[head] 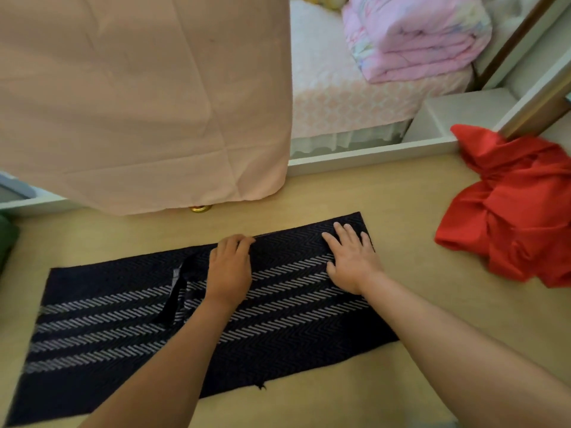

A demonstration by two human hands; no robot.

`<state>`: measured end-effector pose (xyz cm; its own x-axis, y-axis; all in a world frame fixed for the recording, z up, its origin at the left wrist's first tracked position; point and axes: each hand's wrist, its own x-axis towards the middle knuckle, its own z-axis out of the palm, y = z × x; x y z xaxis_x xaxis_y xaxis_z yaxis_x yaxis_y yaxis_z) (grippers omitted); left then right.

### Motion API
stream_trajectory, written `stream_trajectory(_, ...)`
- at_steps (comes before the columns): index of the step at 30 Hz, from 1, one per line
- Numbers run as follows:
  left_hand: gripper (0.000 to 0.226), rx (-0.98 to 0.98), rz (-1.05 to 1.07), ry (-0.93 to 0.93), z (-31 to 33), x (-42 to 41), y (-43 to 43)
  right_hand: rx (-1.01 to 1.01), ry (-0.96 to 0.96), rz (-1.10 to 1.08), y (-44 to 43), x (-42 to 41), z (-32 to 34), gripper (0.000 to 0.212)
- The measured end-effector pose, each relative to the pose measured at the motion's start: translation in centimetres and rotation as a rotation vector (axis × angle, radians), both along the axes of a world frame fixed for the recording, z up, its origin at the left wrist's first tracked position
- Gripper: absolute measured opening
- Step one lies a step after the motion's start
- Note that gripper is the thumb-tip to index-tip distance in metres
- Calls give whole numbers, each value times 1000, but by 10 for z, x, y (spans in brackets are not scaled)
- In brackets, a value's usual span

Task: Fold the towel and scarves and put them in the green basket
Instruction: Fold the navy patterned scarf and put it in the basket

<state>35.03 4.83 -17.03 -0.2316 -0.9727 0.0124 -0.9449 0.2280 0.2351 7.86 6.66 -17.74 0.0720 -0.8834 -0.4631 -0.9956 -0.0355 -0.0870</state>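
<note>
1. The dark striped scarf (278, 329) lay flat and folded lengthwise on the pale wooden surface (417, 381), running from near left to far right.
2. The left hand (230, 267) sat at the middle of the scarf's far edge, fingers curled and gripping that edge.
3. The right hand (352, 261) was spread out flat, fingers straight and apart, pressing down on the scarf near its far right corner and holding nothing.
4. A black strap (179, 288) lay loose on the scarf, just left of the left wrist.
5. Over on the right, well apart from the hands, a red scarf (509, 217) sat crumpled in a heap.
6. The pink towel (139, 103) hung at far left, its lower hem just above the surface.
7. Something green (6, 239) poked in at the left edge; what it was, I could not tell.
</note>
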Motion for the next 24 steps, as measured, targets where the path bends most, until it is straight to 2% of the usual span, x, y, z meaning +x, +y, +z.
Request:
stream_trajectory(2, 31, -51, 162, -5, 6, 27, -2, -39, 29, -20, -5, 19, 6, 67)
stream_trajectory(4, 31, -14, 330, -2, 13, 55, -4, -118, 5, 1, -7, 44, 13, 62)
stream_trajectory(8, 35, 234, 515, -93, 20, 108, -4, -180, -197, 160, -8, 107, 23, 51)
stream_trajectory(10, 29, 325, 498, -106, 20, 128, -4, -160, -259, 223, -7, 140, 24, 48)
stream_trajectory(13, 37, 464, 364, -141, 20, 143, -4, -149, -298, 261, -7, 182, 24, 49)
stream_trajectory(15, 31, 457, 288, -143, 19, 149, -4, -117, -314, 236, -8, 203, 24, 54)
stream_trajectory(17, 17, 449, 270, -11, 20, 153, -4, -85, -325, 192, -9, 220, 23, 56)
stream_trajectory(20, 3, 518, 376, 410, 26, 157, -5, -60, -313, 140, -15, 239, 25, 59)
stream_trajectory(21, 2, 504, 372, 500, 29, 160, -7, -52, -312, 126, -17, 244, 26, 58)
stream_trajectory(24, 6, 387, 233, 525, 34, 172, -20, -63, -272, 105, -22, 254, 26, 57)
